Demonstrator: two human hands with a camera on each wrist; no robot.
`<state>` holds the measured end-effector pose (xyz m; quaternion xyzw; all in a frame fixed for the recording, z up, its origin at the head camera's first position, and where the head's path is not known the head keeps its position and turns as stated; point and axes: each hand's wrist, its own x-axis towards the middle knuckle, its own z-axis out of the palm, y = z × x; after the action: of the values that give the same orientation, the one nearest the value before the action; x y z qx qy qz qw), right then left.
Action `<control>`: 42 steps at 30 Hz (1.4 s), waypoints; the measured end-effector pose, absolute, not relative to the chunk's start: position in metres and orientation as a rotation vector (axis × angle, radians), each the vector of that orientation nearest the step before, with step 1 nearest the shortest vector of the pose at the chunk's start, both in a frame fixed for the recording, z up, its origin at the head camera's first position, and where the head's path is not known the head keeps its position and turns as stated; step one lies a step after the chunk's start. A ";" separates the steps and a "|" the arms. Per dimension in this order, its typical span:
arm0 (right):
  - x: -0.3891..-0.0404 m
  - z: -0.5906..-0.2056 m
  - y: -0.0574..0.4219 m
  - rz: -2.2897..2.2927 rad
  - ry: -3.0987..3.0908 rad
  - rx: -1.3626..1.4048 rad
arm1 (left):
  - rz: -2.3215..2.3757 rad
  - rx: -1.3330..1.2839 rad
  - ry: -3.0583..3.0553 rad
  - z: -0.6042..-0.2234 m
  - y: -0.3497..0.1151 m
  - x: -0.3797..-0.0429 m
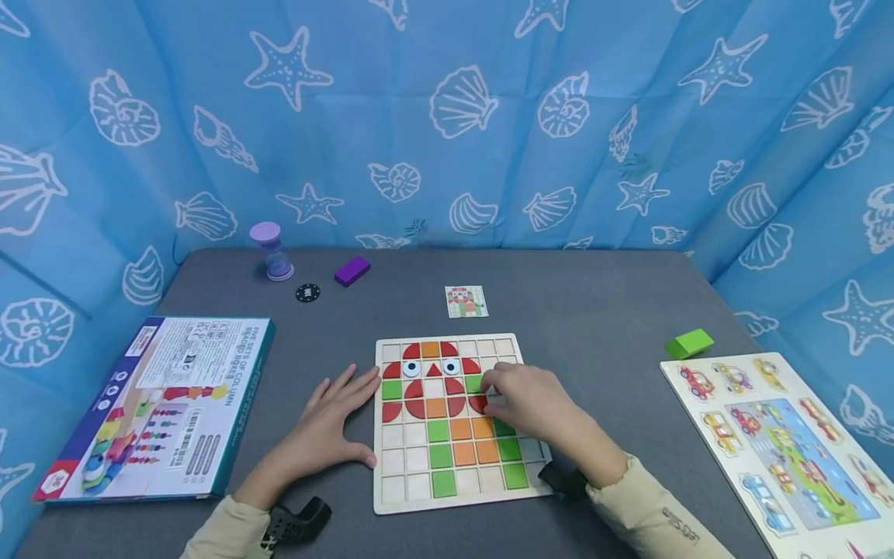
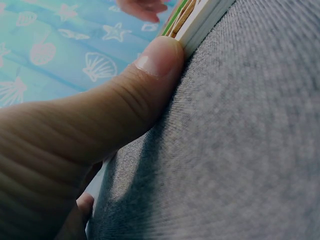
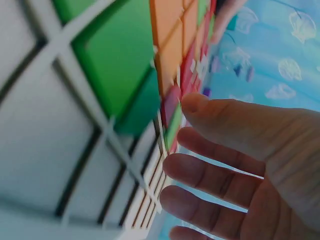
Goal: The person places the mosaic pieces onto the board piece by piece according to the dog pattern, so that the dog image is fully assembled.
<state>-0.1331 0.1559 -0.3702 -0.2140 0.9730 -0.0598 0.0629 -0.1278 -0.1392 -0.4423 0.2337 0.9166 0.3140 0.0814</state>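
A wooden grid board (image 1: pixel 419 505) holds red rounded tiles, orange squares (image 1: pixel 462 428), green squares (image 1: pixel 443 480) and two eye tiles. My left hand (image 1: pixel 331 419) has its fingers spread at the board's left side, and in the left wrist view the thumb (image 2: pixel 150 75) touches its edge. Over the board's right half is my right hand (image 1: pixel 527 396), beside a red tile (image 1: pixel 478 403) and a green tile (image 1: pixel 472 383). The right wrist view shows its fingers (image 3: pixel 210 175) extended and apart from the thumb, with nothing seen gripped. Part of the board lies hidden under this hand.
Behind the board lies a small picture card (image 1: pixel 466 302). An hourglass (image 1: pixel 272 250), a black disc (image 1: pixel 307 293) and a purple block (image 1: pixel 352 271) stand back left. A game box (image 1: pixel 168 404) is at left. A green block (image 1: pixel 690 344) and a vehicle puzzle (image 1: pixel 732 464) lie right.
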 end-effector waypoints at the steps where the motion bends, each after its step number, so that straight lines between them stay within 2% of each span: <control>1: -0.132 -0.369 0.160 -0.189 2.946 -0.614 | 0.937 0.697 2.740 -0.443 -0.139 -0.128; 9: -0.115 -0.367 0.207 -0.168 3.003 -0.399 | 0.947 0.700 2.733 -0.443 -0.139 -0.127; 14: -0.108 -0.374 0.224 -0.164 3.010 -0.376 | 0.954 0.694 2.734 -0.443 -0.139 -0.127; 21: -0.105 -0.384 0.228 -0.179 3.028 -0.406 | 0.954 0.701 2.736 -0.442 -0.140 -0.126; 28: -0.103 -0.385 0.235 -0.250 3.022 -0.573 | 0.960 0.706 2.742 -0.442 -0.139 -0.126; 36: -0.096 -0.384 0.234 -0.179 3.042 -0.269 | 0.964 0.704 2.739 -0.441 -0.140 -0.126; 42: -0.091 -0.384 0.230 -0.154 3.044 -0.321 | 0.946 0.702 2.748 -0.442 -0.139 -0.126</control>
<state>-0.0915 0.2304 -0.3835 -0.1045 0.9925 -0.0503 0.0385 -0.1263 -0.1387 -0.4421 0.2342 0.9165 0.3155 0.0757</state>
